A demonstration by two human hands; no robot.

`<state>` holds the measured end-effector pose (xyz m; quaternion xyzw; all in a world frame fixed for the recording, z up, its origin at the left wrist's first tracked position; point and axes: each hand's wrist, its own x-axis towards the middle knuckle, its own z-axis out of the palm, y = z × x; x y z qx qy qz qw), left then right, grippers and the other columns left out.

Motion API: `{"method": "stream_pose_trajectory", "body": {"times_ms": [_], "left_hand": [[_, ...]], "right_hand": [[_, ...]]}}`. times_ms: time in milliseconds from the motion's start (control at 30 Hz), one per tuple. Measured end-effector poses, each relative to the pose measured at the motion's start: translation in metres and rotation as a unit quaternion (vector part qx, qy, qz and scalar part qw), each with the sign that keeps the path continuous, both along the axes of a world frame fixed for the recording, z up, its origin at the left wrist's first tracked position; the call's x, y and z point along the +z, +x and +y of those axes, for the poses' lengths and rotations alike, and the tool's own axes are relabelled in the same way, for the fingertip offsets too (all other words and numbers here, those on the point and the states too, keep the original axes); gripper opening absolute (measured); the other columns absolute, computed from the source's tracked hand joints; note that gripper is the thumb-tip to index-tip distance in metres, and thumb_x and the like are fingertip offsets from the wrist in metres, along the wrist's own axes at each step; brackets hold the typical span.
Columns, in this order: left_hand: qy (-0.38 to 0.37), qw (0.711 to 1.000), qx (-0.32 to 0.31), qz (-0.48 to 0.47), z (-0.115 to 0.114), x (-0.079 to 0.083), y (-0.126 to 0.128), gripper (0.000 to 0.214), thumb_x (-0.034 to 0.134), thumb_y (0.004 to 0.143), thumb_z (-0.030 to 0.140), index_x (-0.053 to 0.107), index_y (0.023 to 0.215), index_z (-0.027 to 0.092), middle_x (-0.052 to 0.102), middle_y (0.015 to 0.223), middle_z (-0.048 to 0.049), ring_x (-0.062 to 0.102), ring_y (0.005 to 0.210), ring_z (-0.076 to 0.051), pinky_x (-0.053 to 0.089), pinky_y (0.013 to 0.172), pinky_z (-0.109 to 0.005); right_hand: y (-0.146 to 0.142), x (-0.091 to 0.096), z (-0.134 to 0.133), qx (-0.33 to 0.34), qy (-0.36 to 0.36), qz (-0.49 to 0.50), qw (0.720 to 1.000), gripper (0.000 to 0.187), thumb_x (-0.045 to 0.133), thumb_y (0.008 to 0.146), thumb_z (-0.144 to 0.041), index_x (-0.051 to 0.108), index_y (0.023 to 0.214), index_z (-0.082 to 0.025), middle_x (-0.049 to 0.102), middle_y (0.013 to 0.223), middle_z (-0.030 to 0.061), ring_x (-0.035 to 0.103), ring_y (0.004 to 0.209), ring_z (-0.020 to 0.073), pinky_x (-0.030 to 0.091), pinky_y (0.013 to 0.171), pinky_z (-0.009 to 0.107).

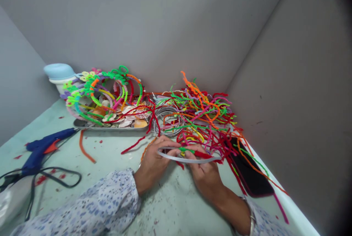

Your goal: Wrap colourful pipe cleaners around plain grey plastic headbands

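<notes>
Both hands meet over the middle of the table around a thin pale grey headband [189, 160]. Part of the band is wrapped in green and red pipe cleaner [200, 154]. My left hand [157, 161] is closed, with thumb and fingers pinching the band at the left of the green wrap. At the wrapped part, my right hand [205, 172] is closed too, its fingertips pressed on the green and yellow bit. A big tangle of coloured pipe cleaners [198, 109] lies just beyond the hands. Some fingers are hidden behind the band.
Finished wrapped headbands [78, 109] stand on a metal tray [121, 128] of seashells [128, 113]. A coil of wire [168, 120] lies right of it. At left are a blue glue gun [41, 148] with its cord and a blue-lidded bottle [59, 74]. A dark phone [253, 175] lies right.
</notes>
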<state>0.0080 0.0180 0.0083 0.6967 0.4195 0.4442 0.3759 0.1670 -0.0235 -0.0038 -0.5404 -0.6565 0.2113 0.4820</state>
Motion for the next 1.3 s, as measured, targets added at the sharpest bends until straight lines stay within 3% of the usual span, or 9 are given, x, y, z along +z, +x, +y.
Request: {"method": "stream_pose_trajectory", "body": {"times_ms": [200, 467, 1033, 1300], "left_hand": [[-0.009, 1.0, -0.017, 0.004, -0.002, 0.003, 0.001, 0.014, 0.062, 0.081, 0.02, 0.074, 0.089, 0.022, 0.065, 0.084, -0.0035, 0.061, 0.08, -0.018, 0.048, 0.074, -0.03], [-0.013, 0.999, -0.047, -0.008, -0.003, 0.003, -0.002, 0.016, 0.06, 0.083, 0.016, 0.073, 0.092, 0.021, 0.064, 0.087, -0.0035, 0.061, 0.082, -0.017, 0.048, 0.076, -0.03], [0.007, 0.999, -0.045, 0.019, -0.006, 0.011, 0.001, 0.015, 0.057, 0.086, 0.02, 0.071, 0.084, 0.02, 0.063, 0.079, -0.0027, 0.06, 0.078, -0.017, 0.045, 0.072, -0.03], [0.014, 0.998, -0.038, 0.041, -0.009, 0.012, 0.001, 0.013, 0.057, 0.087, 0.021, 0.07, 0.085, 0.018, 0.062, 0.08, -0.0015, 0.058, 0.077, -0.014, 0.043, 0.071, -0.025]], "right_hand": [[0.003, -0.002, 0.0, 0.017, -0.046, 0.075, 0.996, 0.021, 0.047, 0.092, -0.032, 0.062, 0.085, -0.019, 0.061, 0.07, 0.0011, 0.058, 0.065, 0.0165, 0.048, 0.064, 0.028], [0.001, 0.0, -0.001, 0.058, -0.081, 0.182, 0.978, 0.02, 0.049, 0.091, -0.034, 0.06, 0.084, -0.018, 0.058, 0.069, 0.0004, 0.055, 0.059, 0.0139, 0.048, 0.056, 0.026], [0.001, 0.0, -0.002, 0.067, -0.078, 0.203, 0.974, 0.019, 0.049, 0.091, -0.033, 0.058, 0.083, -0.018, 0.056, 0.068, -0.0005, 0.054, 0.057, 0.0127, 0.046, 0.051, 0.024], [0.002, -0.001, -0.003, 0.062, -0.046, 0.174, 0.982, 0.015, 0.051, 0.092, -0.029, 0.06, 0.087, -0.018, 0.056, 0.065, -0.0016, 0.054, 0.059, 0.013, 0.045, 0.057, 0.025]]}}
